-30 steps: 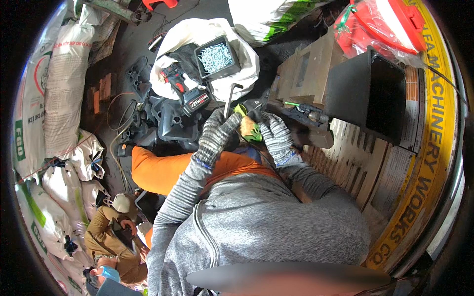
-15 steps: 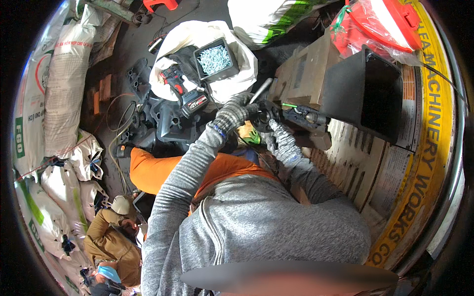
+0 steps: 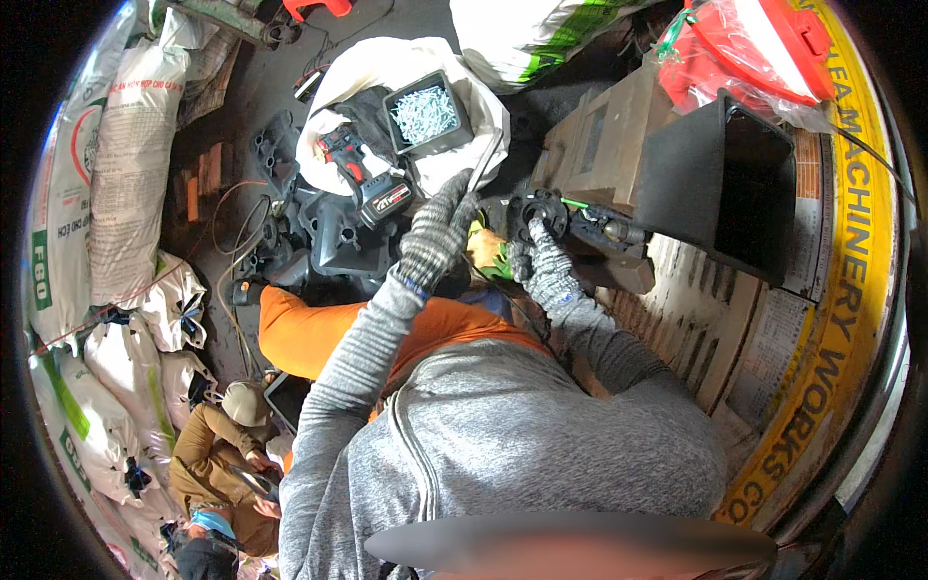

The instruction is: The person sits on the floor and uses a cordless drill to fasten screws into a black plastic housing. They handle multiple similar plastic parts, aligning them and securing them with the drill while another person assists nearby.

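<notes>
Left hand (image 3: 438,237) closed around a metal rod (image 3: 487,158) near centre, right hand (image 3: 548,269) holding a round black part (image 3: 541,206) to its right, black box (image 3: 465,133) of pale screws (image 3: 423,114) on a far white sack (image 3: 372,63), black bin (image 3: 677,174) at right

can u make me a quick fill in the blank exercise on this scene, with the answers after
1. The left hand, in a striped knitted ____, holds a metal bar.
2. The fingers of the right hand touch a round part whose colour is ____.
3. In the picture, the drill lies to the ____ of the small box of screws.
4. The wearer's trousers are ____.

Missing words: glove; black; left; orange.
</notes>
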Demonstrator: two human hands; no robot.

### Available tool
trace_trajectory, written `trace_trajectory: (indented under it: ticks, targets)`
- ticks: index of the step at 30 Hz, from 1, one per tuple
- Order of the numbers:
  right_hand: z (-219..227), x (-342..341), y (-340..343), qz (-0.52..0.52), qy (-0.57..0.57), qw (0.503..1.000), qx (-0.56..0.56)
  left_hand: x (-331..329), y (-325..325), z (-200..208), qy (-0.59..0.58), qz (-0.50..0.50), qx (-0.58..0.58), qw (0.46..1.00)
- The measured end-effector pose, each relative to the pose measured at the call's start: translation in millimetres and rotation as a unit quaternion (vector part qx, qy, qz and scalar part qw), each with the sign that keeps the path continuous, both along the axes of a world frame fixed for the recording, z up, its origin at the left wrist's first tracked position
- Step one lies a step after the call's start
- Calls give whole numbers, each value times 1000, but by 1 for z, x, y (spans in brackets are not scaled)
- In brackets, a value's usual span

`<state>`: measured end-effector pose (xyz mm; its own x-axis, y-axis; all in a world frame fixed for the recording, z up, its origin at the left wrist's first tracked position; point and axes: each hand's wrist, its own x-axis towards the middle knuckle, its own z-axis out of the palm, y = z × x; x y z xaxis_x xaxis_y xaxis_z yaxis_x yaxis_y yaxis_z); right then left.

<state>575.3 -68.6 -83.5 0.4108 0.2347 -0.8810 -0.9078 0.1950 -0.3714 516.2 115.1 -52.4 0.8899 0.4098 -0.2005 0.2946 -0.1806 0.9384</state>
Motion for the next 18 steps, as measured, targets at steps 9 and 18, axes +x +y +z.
trace_trajectory:
  ticks: [9,18]
  targets:
    - [-14,5,12,-52,3,998,-19,-22,-18,26,108,-167,280,939]
    - [-38,7,6,-18,-36,997,-65,10,-21,33,201,-292,340,871]
